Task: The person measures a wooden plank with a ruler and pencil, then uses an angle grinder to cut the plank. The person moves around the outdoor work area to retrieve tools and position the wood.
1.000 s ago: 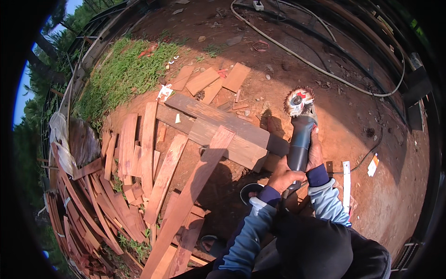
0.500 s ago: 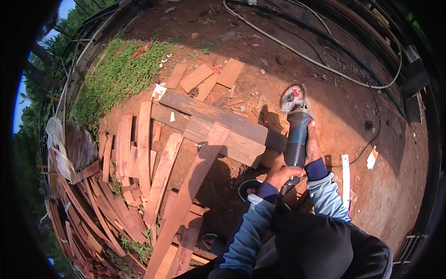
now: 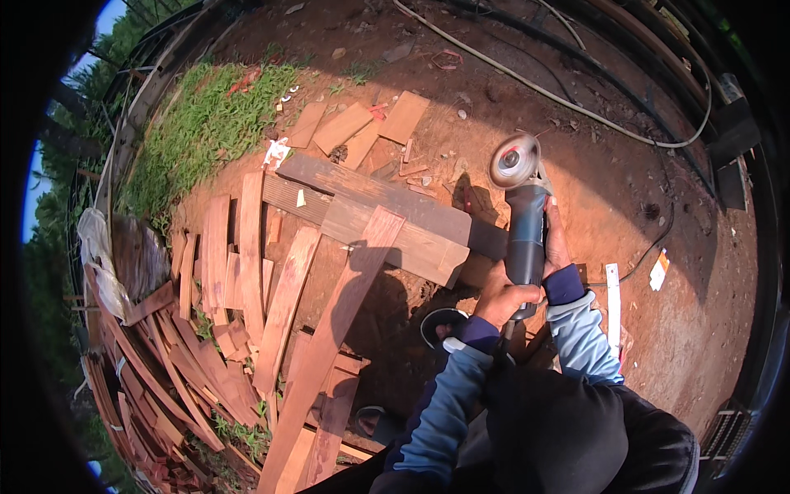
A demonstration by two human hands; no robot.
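Note:
An angle grinder [image 3: 525,239] with a dark blue-and-black body is held in both my hands, its disc end pointing away from me. My left hand [image 3: 500,295] wraps round the rear of the body, thumb across the top. Along the right side lies my right hand [image 3: 555,243], closed on the body with its fingers partly hidden. The round disc [image 3: 514,160] is in the air over the dirt, touching no wood, and its face looks smeared into rings. Left of it, a long reddish plank [image 3: 341,329] slants across a stack of wider boards [image 3: 387,235].
Many loose wood strips [image 3: 177,370] are heaped at the left. Several short board offcuts [image 3: 346,128] lie beyond the stack. A pale hose [image 3: 527,89] curves across the far ground. A dark cord [image 3: 650,251] and a white strip [image 3: 613,305] lie at the right.
The grinder's disc has shifted slightly left and away from me, still in both hands. Its red centre mark, distinct before, is now blurred into a ring. The boards lie as before.

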